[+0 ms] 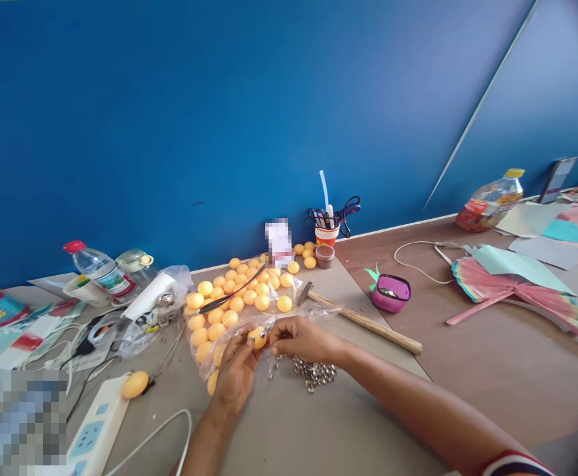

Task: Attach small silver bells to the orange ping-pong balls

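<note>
My left hand [239,370] is closed around an orange ping-pong ball [258,338] that has small shiny pieces on its surface. Right beside the ball, my right hand [303,338] has its fingertips pinched together; whatever is between them is too small or hidden to make out. Under the right hand lies a loose pile of small shiny silver pieces [317,375]. Behind both hands a clear plastic bag holds many orange balls [237,303], with a dark thin tool [232,291] lying across them. A hammer [368,324] with a wooden handle rests to the right.
A power strip [95,423] with cables and another orange ball [135,384] are at left, near bottles [103,271]. Along the blue wall stand a cup of tools [327,235] and a small brown tub [325,256]. Rightward are a purple pouch [391,293] and a pink fan [487,284].
</note>
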Tool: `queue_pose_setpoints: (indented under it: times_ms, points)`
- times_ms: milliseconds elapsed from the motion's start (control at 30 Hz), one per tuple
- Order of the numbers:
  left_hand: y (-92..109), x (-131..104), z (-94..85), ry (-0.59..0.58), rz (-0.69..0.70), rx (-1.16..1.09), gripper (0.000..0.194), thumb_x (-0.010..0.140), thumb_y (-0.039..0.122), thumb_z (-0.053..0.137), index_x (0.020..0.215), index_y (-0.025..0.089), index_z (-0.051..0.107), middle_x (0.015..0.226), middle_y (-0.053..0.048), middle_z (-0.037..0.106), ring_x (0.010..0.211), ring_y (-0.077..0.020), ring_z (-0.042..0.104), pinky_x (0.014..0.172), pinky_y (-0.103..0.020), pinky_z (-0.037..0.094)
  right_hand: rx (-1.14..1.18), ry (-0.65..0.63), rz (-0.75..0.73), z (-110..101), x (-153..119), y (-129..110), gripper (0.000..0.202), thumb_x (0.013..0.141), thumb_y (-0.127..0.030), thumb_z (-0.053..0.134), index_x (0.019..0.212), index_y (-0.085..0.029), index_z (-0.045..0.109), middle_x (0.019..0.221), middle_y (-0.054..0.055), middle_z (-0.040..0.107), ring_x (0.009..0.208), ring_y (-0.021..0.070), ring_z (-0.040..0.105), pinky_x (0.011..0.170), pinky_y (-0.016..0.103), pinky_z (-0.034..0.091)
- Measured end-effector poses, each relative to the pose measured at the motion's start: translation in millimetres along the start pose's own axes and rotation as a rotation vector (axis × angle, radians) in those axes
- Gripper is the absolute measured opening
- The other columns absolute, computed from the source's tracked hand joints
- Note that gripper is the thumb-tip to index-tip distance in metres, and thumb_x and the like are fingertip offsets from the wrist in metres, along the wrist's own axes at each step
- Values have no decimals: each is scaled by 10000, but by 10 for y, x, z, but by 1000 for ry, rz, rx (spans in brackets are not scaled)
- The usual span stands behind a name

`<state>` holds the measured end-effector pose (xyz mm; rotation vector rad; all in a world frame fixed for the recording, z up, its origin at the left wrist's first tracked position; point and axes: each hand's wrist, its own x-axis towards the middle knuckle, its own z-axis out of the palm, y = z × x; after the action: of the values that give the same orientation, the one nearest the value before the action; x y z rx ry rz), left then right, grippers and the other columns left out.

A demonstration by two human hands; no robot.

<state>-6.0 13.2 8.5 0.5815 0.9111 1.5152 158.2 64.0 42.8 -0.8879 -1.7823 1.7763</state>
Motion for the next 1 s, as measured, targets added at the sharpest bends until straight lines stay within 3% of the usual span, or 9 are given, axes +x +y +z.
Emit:
queue_pose_setpoints:
  times_ms: [133,233,433,633,867,1000]
  points:
    - [-3,-18,9,-14,-9,20,217,625,235,792,826,203,714,923,-20,705,859,-182,650,826,-332,511,360,-8,69,-25,10,-50,173,642,-271,685,697,-140,587,559,-63,538,431,41,356,449,195,263]
    - [-23,-23,-13,-55,-26,46,243,643,246,778,874,209,712,934,-28,709,862,-194,655,830,-351,504,458,-37,68,-41,7,-85,201,617,-272,693,726,-128,605,609,-32,600,421,43,407,452,200,289]
    - [-70,-31,-45,-79,-8,80,259,659,275,779,903,230,700,916,-7,712,870,-197,657,851,-366,491,298,74,76,-14,52,8,112,639,-151,616,748,-142,593,578,-44,598,417,56,428,442,197,317]
    - [-68,-70,17,-96,-15,123,269,702,308,757,946,218,690,997,-40,718,959,-236,656,931,-421,476,100,159,48,45,73,65,71,678,-98,548,676,-161,580,492,-73,484,450,65,386,461,192,297]
    - [-148,-45,-75,-117,36,247,358,713,324,750,1052,235,676,1091,-57,688,1089,-251,599,977,-405,462,6,202,-26,87,71,48,97,663,-76,537,641,-154,591,683,-28,562,619,90,478,594,208,368]
    - [-196,-30,-152,-126,39,302,351,737,327,733,1072,243,666,1109,-58,677,1102,-247,587,973,-401,461,-31,205,-38,93,76,70,104,668,-73,532,641,-153,592,683,-31,533,596,84,460,580,211,357]
